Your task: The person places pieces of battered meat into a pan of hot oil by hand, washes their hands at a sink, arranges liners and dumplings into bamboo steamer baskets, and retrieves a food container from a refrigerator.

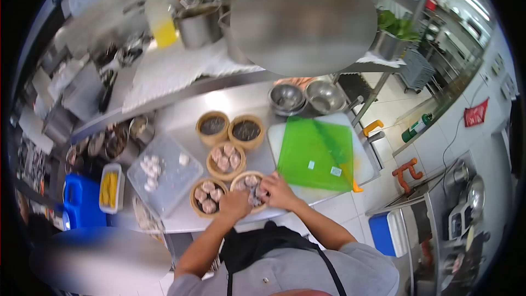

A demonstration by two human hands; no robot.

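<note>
Both hands are at a round bamboo steamer (234, 182) holding several pleated dumplings (251, 181), near the table's front edge. My left hand (235, 204) lies at its lower left rim, fingers bent inward. Over the right side is my right hand (278, 191), its fingers curled down at the dumplings. What either hand holds is too small to tell. A second steamer with dumplings (209, 197) stands just left, and a third with dumplings (224, 159) sits behind. Two more steamers (212, 126) (246, 130) with dark insides stand farther back.
Left, a translucent tray (175, 186) carries white pieces (150, 171). A green sheet (312, 153) lies on a white board (359, 137) at right, with a yellow-handled tool. Metal bowls (326, 97) stand behind it. A raised shelf (181, 74) crosses the back.
</note>
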